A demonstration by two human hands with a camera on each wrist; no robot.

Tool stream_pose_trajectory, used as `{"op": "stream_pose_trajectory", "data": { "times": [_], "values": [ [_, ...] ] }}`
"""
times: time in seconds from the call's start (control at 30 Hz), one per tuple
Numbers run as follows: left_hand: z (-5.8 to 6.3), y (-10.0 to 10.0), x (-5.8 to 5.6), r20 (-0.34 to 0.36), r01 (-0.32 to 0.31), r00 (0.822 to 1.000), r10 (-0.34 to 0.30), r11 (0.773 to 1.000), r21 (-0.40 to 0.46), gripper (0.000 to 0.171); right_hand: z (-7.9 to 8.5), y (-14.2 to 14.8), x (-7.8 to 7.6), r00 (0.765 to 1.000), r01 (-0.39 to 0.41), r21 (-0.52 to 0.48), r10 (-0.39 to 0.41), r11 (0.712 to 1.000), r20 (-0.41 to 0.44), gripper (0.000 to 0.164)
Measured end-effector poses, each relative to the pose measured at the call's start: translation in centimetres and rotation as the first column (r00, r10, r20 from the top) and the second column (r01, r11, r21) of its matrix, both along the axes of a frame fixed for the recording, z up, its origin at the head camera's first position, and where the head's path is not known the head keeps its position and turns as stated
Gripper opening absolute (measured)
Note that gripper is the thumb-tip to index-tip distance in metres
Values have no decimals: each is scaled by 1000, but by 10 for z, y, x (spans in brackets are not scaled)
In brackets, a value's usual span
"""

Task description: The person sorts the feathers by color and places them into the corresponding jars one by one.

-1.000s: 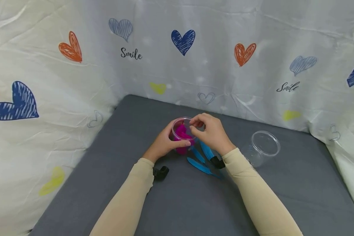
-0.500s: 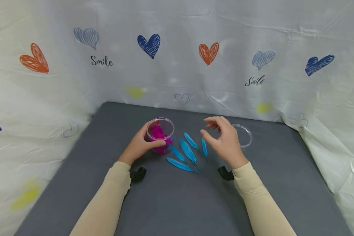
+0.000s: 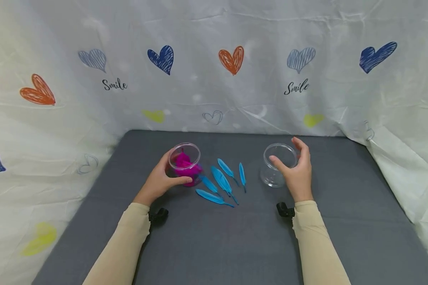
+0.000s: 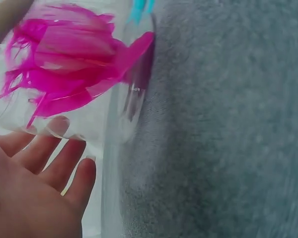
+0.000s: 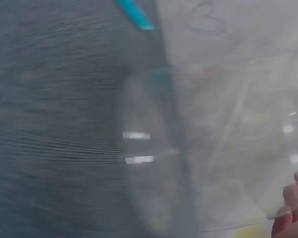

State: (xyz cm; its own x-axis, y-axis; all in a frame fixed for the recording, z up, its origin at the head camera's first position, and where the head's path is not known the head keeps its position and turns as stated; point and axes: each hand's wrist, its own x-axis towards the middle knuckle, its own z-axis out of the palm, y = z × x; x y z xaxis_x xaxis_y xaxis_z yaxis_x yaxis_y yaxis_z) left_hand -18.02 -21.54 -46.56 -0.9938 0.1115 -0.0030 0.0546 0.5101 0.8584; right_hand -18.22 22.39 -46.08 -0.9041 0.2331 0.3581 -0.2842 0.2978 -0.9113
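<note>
Arms [image 3: 119, 245] extend from the bottom, left hand [image 3: 159, 177] curled at center left, right hand [image 3: 298, 173] spread at center right.

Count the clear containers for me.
2. One container, holding pink feathers, is in the left hand. The other container stands on the table by the right hand, which partly hides it.

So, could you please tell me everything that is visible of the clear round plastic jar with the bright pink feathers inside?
The clear round jar looks plastic, with see-through walls and a thick rim; its mouth seems open. Bright pink feathers are bunched inside. It stands roughly upright on the dark grey, cloth-covered table. The left hand holds it, thumb across the front. A light blue feather lies close by; whether they touch is unclear.
</note>
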Motion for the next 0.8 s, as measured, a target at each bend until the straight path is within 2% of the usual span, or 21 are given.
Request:
{"op": "stream_pose_trajectory", "data": {
  "times": [0.13, 0.23, 0.33, 0.47, 0.53, 0.57, 0.6, 0.63, 0.67, 0.73, 0.8],
  "values": [
    [-1, 2, 4, -11, -29, 1000, 28, 998, -59, 111, -14, 1, -2, 996, -69, -44, 71, 997, 48, 95],
    [1, -4, 8, -13, -56, 998, 56, 995, -79, 110, -19, 0, -2, 992, -111, -105, 117, 988, 50, 95],
    [4, -10, 11, -11, -70, 998, 69, 993, -100, 109, -21, -1, -4, 989, -137, -157, 144, 978, 33, 94],
    [8, -9, 13, -12, -85, 996, 84, 987, -138, 117, -27, 0, -3, 988, -145, -167, 152, 975, 30, 97],
    [11, -4, 16, -64, -117, 992, 108, 981, -154, 121, -30, 0, -1, 987, -150, -150, 157, 977, 39, 99],
    [13, 0, 19, -117, -140, 986, 123, 977, -159, 123, -31, 0, 0, 986, -156, -138, 163, 978, 44, 101],
    [16, 6, 22, -189, -162, 973, 130, 973, -164, 124, -31, -1, 1, 984, -162, -124, 169, 979, 51, 102],
    [20, 11, 25, -280, -180, 951, 128, 969, -170, 125, -32, -2, 1, 983, -170, -111, 177, 979, 55, 102],
    [26, 18, 28, -376, -189, 920, 109, 965, -184, 122, -32, -3, 1, 981, -180, -98, 186, 979, 59, 103],
    [40, 33, 33, -559, -178, 829, 15, 954, -240, 108, -32, -4, 0, 979, -193, -80, 198, 978, 57, 102],
    [53, 50, 35, -672, -132, 726, -147, 929, -345, 85, -31, -5, -4, 979, -196, -74, 200, 978, 47, 100]
  ]
}}
